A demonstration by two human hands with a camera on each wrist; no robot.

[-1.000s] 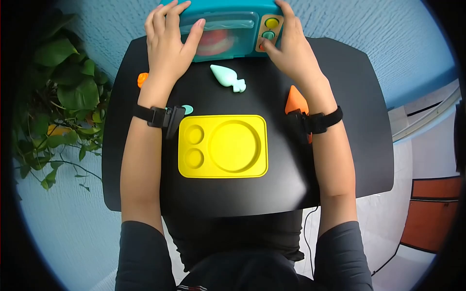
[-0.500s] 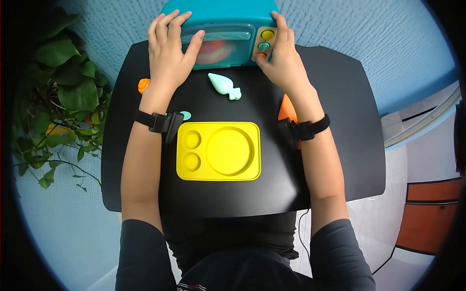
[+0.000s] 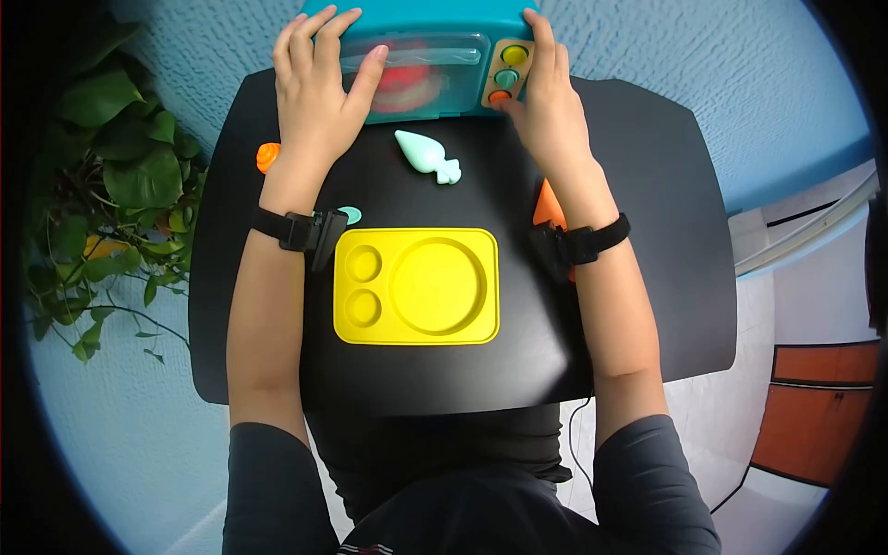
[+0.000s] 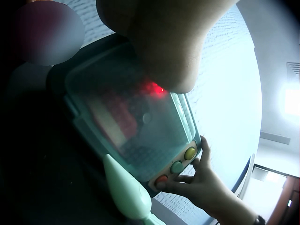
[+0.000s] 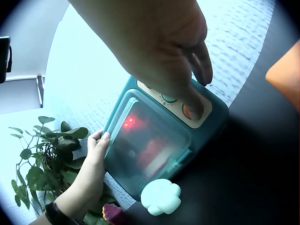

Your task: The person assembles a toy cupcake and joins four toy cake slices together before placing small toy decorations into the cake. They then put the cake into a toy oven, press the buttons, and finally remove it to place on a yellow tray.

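A teal toy microwave (image 3: 435, 14) stands at the table's back, its see-through door closed, with a red glow (image 4: 155, 89) and a blurred red-and-white item (image 5: 154, 154) behind it. My left hand (image 3: 319, 102) rests on its left side, fingers spread at the top edge, thumb by the door. My right hand (image 3: 550, 111) holds the right side between thumb and fingers; the thumb touches the orange button (image 5: 186, 111), below the green and yellow ones. A mint turnip-shaped toy (image 3: 425, 154) lies in front of the microwave.
A yellow tray (image 3: 351, 332) with three round hollows lies on the black table (image 3: 666, 231). An orange cone-shaped toy (image 3: 548, 205) is partly under the right wrist. A small orange piece (image 3: 267, 156) and a mint disc (image 3: 351, 215) lie near the left wrist. Plants (image 3: 134, 176) stand left.
The red glow inside the microwave looks brighter. More of the orange button shows beside my right thumb in the head view. Both hands keep their places on the microwave; the view has shifted slightly.
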